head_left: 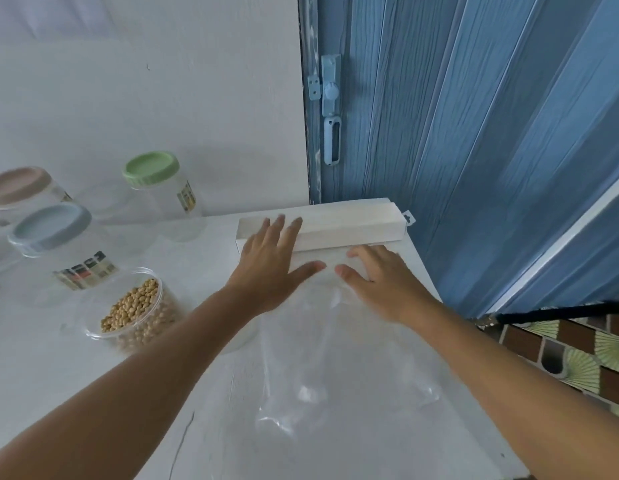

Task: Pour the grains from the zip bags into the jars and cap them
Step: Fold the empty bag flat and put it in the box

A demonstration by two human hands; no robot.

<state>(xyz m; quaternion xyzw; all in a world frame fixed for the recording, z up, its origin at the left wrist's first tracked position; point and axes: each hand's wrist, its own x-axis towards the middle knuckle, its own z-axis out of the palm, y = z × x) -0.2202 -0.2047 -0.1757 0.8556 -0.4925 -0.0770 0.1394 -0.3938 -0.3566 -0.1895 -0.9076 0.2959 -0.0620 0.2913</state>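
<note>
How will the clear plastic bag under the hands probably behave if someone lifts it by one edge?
The clear plastic bag would probably droop and fold, since it is thin, wrinkled film. It looks empty and lies flat, so it is likely very light. Its glossy surface may slide easily on the white table.

One head-worn view, looking forward and down, sitting close over the white table (76,375), blue door (474,133) filling upper right

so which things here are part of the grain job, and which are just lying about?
Job:
open jar of beans
empty clear bag under both hands, left, right
capped jars: green, blue, pink

Lying about:
white box
blue door
door latch
</note>
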